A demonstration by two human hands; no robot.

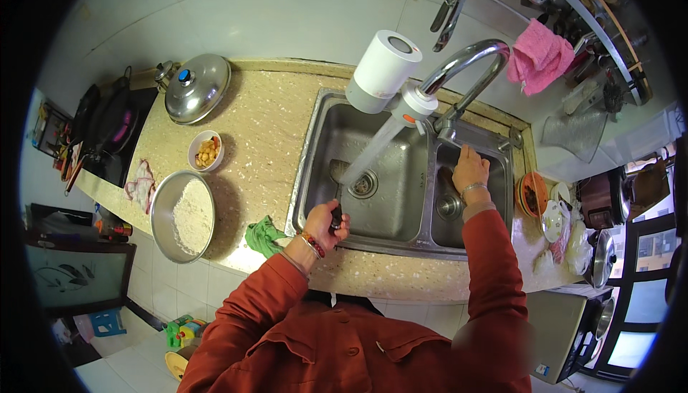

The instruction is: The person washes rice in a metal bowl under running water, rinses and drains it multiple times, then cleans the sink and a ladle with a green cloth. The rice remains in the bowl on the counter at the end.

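Observation:
My left hand (326, 222) grips the black handle of a kitchen utensil (337, 171), perhaps a spoon or turner, its metal head down in the larger basin of the steel sink (371, 240). Close by that head, a stream of water (372, 148) falls from the white filter unit (417, 105) on the chrome faucet (465, 60) toward the drain strainer (363, 183). Over the smaller basin is my right hand (471, 170), fingers bent beside the faucet's base. Whether they hold its lever is hidden. A dark elongated thing (445, 175) lies partly under that hand.
On the counter (263, 124) left of the sink are a metal bowl of flour (192, 221), a small bowl of food pieces (206, 151), a domed lid (198, 89) and a green cloth (264, 236). Plates (552, 221) and bags stand at right. A pink towel (540, 57) hangs above.

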